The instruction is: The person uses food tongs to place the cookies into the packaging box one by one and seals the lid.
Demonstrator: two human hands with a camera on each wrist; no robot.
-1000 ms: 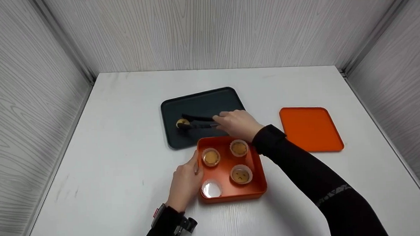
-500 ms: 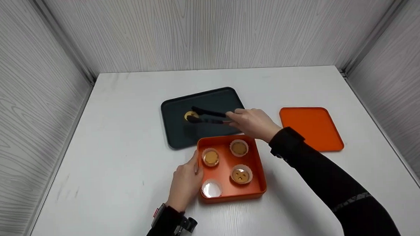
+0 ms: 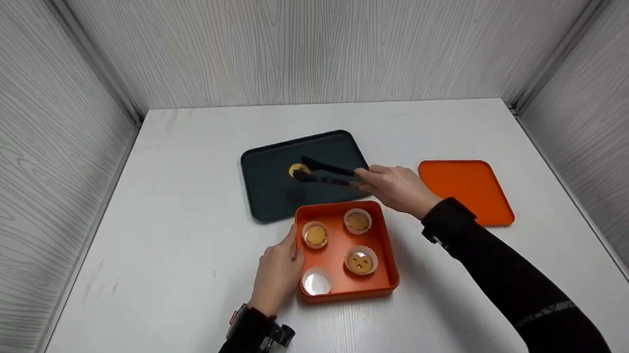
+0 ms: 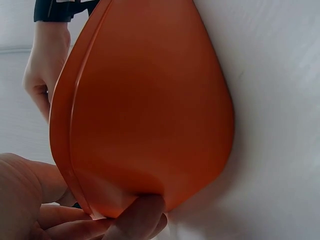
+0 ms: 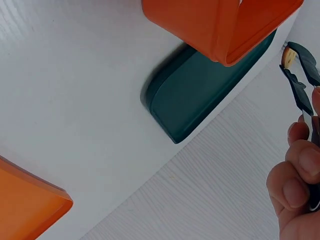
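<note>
My right hand (image 3: 397,190) grips black-tipped tongs (image 3: 331,168) that pinch a small round yellow cookie (image 3: 295,170). Tongs and cookie are raised over the dark green tray (image 3: 265,197), and a shadow falls on it below them. In the right wrist view the cookie (image 5: 288,57) sits edge-on between the tong tips. An orange-red square box (image 3: 336,239) stands in front of the tray. My left hand (image 3: 276,276) holds its left wall. Inside are paper cups: three contain cookies (image 3: 361,263), and the front-left paper cup (image 3: 317,282) has no cookie.
A flat orange lid or tray (image 3: 466,193) lies on the white table (image 3: 163,231) at the right. Grey wood-grain panels (image 3: 308,44) enclose the table at the back and both sides. The box's far edge is close to the green tray's near edge.
My right hand has drawn back to the right, and the tongs have lifted the cookie up and rightward over the green tray. My left hand and the box have stayed in place.
</note>
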